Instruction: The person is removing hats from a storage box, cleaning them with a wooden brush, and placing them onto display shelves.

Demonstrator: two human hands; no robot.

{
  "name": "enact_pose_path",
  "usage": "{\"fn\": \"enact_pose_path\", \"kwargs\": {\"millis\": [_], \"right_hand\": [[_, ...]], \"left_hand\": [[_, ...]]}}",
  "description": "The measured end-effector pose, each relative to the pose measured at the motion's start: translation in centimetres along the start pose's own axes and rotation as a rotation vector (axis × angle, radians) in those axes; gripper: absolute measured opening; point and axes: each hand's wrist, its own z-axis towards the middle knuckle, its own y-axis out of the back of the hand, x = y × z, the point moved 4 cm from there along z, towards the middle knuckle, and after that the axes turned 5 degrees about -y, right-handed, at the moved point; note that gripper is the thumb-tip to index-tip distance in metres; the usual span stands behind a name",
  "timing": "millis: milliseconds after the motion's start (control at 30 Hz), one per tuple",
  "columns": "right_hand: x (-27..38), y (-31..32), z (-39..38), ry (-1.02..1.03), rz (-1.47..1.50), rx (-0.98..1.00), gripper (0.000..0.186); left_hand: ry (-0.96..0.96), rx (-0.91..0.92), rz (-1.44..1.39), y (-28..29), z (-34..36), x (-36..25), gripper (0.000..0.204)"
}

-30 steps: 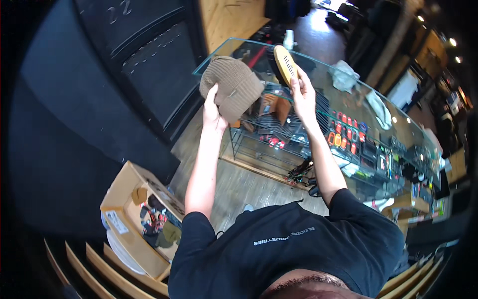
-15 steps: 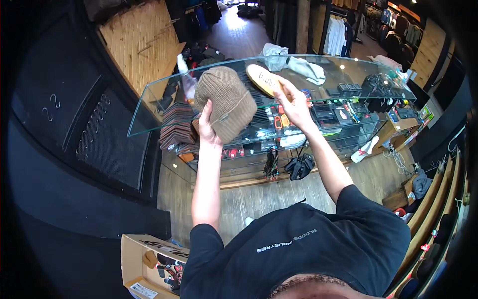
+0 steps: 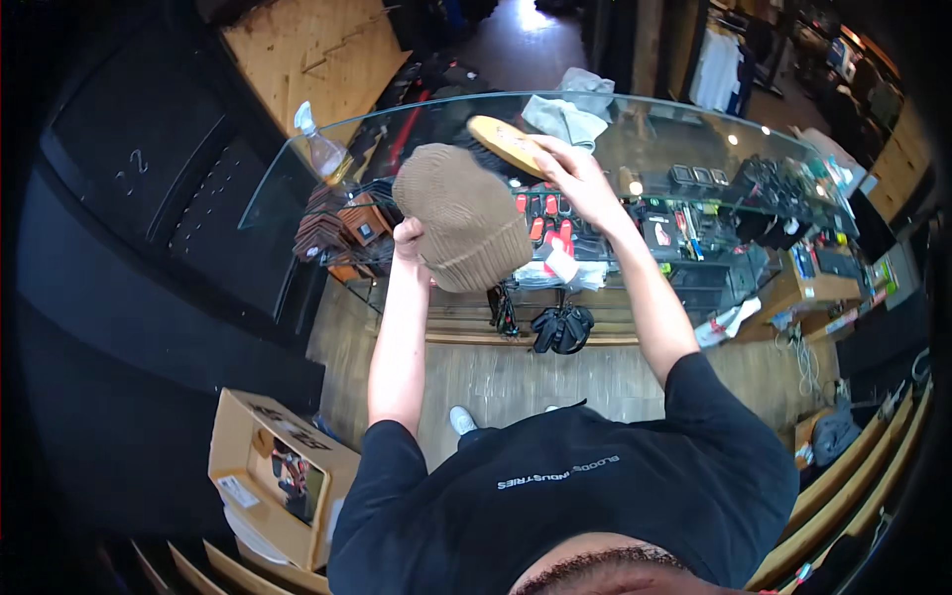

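A brown ribbed knit beanie (image 3: 461, 213) hangs over the glass counter, held up by my left hand (image 3: 411, 241). Its thumb shows at the beanie's left edge, while most of the other fingers are hidden behind or inside the knit. In my right hand (image 3: 580, 183) is a brush (image 3: 504, 142) with a yellow wooden back and dark bristles. The fingers grip the brush's right end. Its bristles face down toward the beanie's upper right side, with what looks like a small gap between them.
Below both hands runs a glass display counter (image 3: 684, 134). On it are a clear spray bottle (image 3: 322, 149), grey folded cloth (image 3: 565, 121) and small accessories. A cardboard box (image 3: 322, 466) stands at lower left. Cables (image 3: 805, 362) lie at right.
The beanie has been turned; its small label no longer shows. The brush has tipped, bringing its bristles into sight. My view has shifted, showing the spray bottle and a shoe more fully.
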Motion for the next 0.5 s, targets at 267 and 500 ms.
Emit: {"fn": "enact_pose_path", "kwargs": {"millis": [267, 500], "right_hand": [[1.9, 0.6, -4.6, 0.392, 0.174, -0.177, 0.041], [-3.5, -4.8, -2.3, 0.001, 0.119, -0.165, 0.040]], "left_hand": [[-0.332, -0.413, 0.133, -5.3, 2.0, 0.8, 0.053], [-0.428, -0.363, 0.034, -9.4, -1.7, -0.8, 0.054]]}}
